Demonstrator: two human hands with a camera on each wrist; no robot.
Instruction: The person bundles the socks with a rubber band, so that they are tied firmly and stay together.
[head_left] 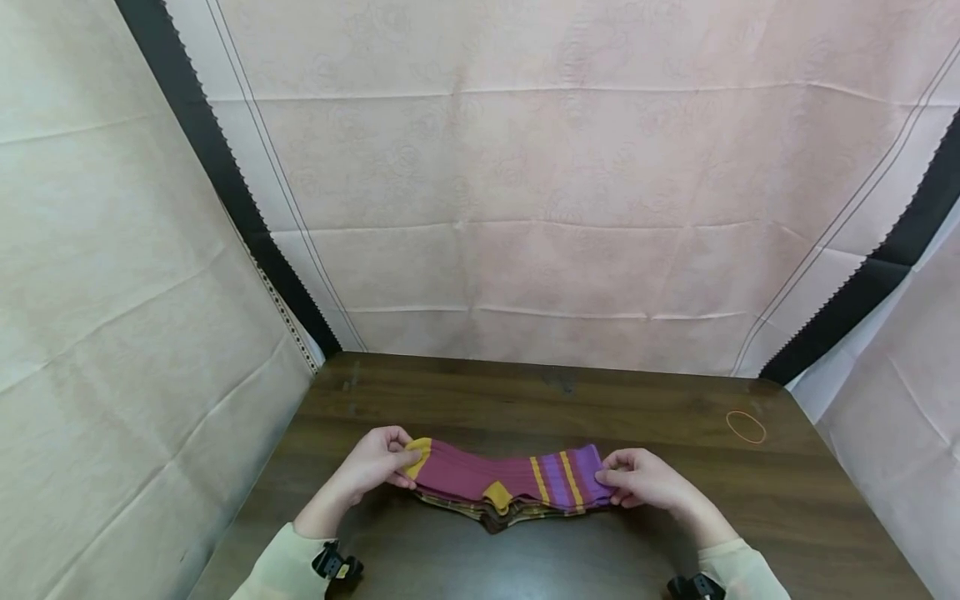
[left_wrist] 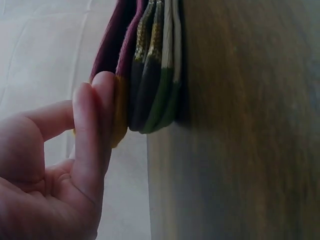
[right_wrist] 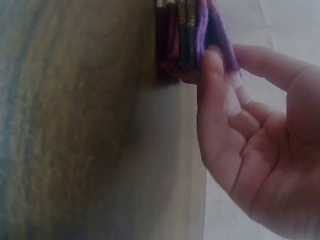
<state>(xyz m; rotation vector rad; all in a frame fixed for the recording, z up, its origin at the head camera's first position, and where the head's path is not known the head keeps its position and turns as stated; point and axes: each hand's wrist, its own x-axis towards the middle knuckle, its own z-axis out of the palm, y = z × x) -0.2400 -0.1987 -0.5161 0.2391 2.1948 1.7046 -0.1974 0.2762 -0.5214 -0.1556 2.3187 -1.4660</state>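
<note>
A maroon sock (head_left: pixel 472 471) with a yellow toe, yellow heel and purple-and-yellow striped cuff lies flat on top of a stack of socks (head_left: pixel 495 523). My left hand (head_left: pixel 375 462) pinches its yellow toe at the left end, thumb above and fingers beneath. At the other end, my right hand (head_left: pixel 648 479) pinches the purple cuff (right_wrist: pixel 227 47) between thumb and fingers. Below it, the left wrist view shows further folded layers, dark ones with gold knit and a cream one with a green toe (left_wrist: pixel 162 100). Their middle parts are mostly hidden under the maroon sock.
The stack is over a dark brown wooden table (head_left: pixel 450 392). An orange rubber band (head_left: pixel 746 427) lies toward the table's back right. Pale cloth walls (head_left: pixel 562 167) rise behind the table and on both sides.
</note>
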